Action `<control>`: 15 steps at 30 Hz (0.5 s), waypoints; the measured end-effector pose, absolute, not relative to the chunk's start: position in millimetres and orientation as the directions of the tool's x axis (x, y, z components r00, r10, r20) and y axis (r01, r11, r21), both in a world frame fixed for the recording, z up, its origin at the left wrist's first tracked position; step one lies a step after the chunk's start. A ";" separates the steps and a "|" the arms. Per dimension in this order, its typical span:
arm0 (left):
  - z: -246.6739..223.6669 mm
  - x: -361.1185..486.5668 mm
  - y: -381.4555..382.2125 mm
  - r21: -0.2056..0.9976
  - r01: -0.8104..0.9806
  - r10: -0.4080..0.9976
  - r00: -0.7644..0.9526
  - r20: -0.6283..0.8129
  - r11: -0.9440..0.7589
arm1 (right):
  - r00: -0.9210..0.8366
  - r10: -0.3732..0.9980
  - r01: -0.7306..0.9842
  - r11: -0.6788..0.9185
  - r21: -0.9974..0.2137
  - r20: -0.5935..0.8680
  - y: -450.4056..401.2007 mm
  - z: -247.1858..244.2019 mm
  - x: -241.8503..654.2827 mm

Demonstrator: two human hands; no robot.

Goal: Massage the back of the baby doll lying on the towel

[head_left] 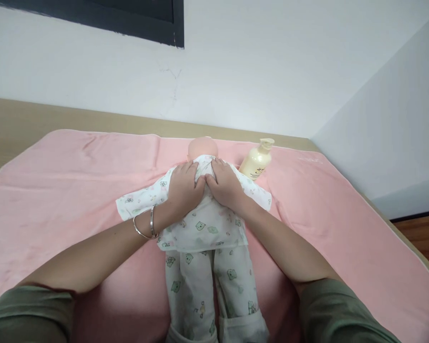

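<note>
A baby doll (203,146) lies on a pink blanket, its bald head pointing away from me. It wears a white patterned top (203,233) and matching trousers (191,281). My left hand (186,186) rests on the left side of the upper top, fingers stretched out. On the right side, my right hand (227,183) lies in the same way, the two thumbs close together near the middle. Neither hand grasps anything. The sleeves spread out to both sides. Whether the doll's back or chest is under my palms I cannot tell for sure.
Beyond the right sleeve, a pale yellow pump bottle (256,161) is on the pink blanket (93,176). The blanket covers a wooden surface (17,114) that meets a white wall (257,71). A dark frame (143,21) is on the wall at upper left.
</note>
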State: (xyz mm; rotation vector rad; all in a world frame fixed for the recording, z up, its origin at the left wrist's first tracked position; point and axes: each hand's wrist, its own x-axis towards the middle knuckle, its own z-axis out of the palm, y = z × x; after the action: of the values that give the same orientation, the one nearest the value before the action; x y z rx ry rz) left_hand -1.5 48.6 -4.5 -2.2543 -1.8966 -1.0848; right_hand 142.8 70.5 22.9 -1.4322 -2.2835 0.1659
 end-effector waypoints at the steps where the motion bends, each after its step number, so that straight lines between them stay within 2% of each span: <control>1: -4.8 -1.7 49.0 0.414 0.869 0.867 0.033 0.497 -0.270 | -0.366 0.880 0.825 0.457 -0.331 0.304 69.8 22.2 142.4; 5: -3.1 -2.3 48.7 0.393 0.875 0.859 0.048 0.509 -0.282 | -0.375 0.874 0.827 0.466 -0.315 0.310 69.7 21.9 143.4; 11: 9.9 1.6 34.4 0.267 0.908 0.860 0.163 0.484 -0.322 | -0.508 0.834 0.816 0.546 -0.188 0.218 75.2 30.4 154.9; 15: 17.3 1.3 32.5 0.259 0.907 0.867 0.187 0.461 -0.333 | -0.510 0.826 0.824 0.549 -0.141 0.242 70.3 34.6 153.6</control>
State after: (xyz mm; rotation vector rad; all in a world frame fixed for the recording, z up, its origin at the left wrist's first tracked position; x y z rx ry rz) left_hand 1.3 32.5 17.3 -2.3637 -1.7699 -0.8378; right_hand 153.6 70.3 34.6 -1.3702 -2.5081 0.0116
